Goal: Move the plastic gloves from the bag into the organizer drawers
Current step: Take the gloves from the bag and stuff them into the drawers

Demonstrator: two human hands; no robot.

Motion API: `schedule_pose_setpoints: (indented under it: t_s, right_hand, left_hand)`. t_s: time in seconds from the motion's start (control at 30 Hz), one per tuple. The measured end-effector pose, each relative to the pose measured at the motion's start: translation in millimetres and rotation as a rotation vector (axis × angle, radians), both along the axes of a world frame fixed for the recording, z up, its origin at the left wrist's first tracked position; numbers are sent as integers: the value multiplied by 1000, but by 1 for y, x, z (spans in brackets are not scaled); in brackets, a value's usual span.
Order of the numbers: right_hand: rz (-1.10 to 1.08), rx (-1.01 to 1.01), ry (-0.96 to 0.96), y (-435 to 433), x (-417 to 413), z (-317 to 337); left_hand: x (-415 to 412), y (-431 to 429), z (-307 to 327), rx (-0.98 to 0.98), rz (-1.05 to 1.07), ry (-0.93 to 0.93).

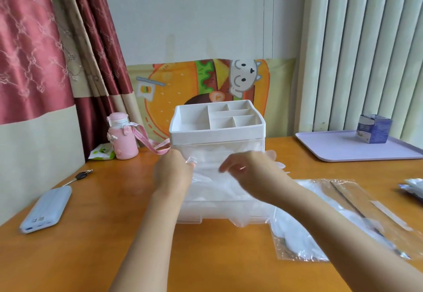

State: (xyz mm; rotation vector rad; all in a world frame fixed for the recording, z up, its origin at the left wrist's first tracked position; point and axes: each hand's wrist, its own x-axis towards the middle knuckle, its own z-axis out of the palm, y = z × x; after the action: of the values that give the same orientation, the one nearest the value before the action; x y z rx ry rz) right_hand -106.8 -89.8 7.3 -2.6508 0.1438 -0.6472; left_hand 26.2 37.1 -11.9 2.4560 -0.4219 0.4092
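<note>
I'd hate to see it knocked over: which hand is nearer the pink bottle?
Left. The left hand is right of the pink bottle, apart from it; the right hand lies farther right.

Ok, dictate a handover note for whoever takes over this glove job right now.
Left hand pinches a fold of gloves over the pulled-out drawer of the organizer; right hand is over them, grip blurred.
Some gloves lie in the drawer.
More remain in the bag on the right.
Left: tuck these in, move the rest, shut the drawer.

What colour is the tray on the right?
Pale lilac tray, seen in the head view.
</note>
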Motion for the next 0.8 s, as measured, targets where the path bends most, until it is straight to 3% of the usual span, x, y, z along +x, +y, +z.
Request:
schedule_pose_setpoints:
  t_s: [0.1, 0.3, 0.47, 0.6, 0.67, 0.8]
  right_hand:
    - [123, -52, 308, 6, 19, -7]
    - [65, -108, 514, -4, 42, -23]
    - [42, -177, 650, -6, 58, -28]
    - [2, -265, 707, -7, 72, -32]
    - [-30, -305, 755, -5, 75, -32]
    - [-111, -299, 812, -5, 86, -41]
  left_hand:
    - [1, 2, 1, 39, 31, -3]
    - [1, 9, 5, 143, 72, -16]
    - [0, 15, 10, 99, 106, -19]
    - [-22, 14, 27, -9, -91, -147]
    - [-31, 6, 26, 12, -249, -60]
    - [-30, -12, 6, 309, -355, 234]
